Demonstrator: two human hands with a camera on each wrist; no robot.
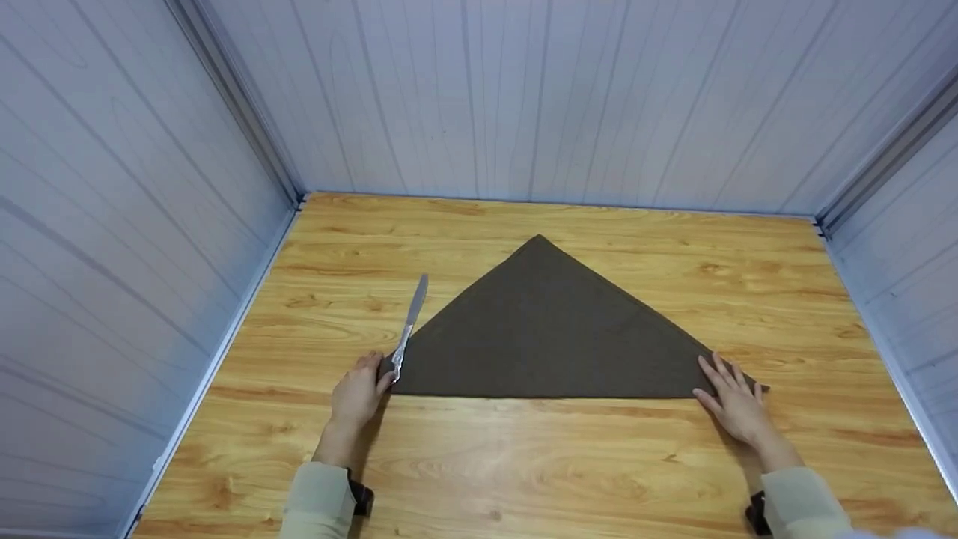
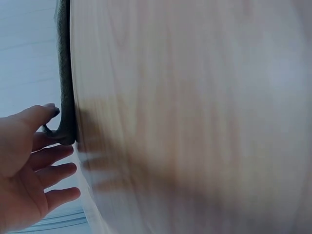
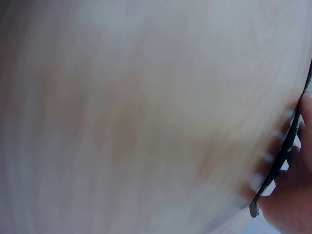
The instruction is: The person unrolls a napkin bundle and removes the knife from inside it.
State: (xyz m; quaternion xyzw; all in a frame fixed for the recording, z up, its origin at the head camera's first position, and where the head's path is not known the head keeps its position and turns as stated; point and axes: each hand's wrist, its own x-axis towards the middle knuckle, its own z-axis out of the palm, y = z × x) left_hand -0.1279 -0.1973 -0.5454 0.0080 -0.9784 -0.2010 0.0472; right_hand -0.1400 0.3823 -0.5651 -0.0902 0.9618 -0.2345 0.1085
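A dark brown cloth napkin [image 1: 554, 322], folded into a triangle, lies with its point away from me and its long edge toward me. At its left corner my left hand [image 1: 358, 393] pinches the cloth between thumb and index finger; in the left wrist view, that corner of the napkin [image 2: 66, 78] curls up, and the other fingers are spread. A table knife [image 1: 410, 322] with a patterned silver handle lies across the left slanting edge, its handle close by the left thumb and its blade pointing away. My right hand [image 1: 737, 408] rests with spread fingers on the right corner.
The wood-grain tabletop [image 1: 524, 464] stretches around the napkin. Pale panel walls stand at the back [image 1: 509, 97], at the left [image 1: 112, 247] and at the right [image 1: 905, 247].
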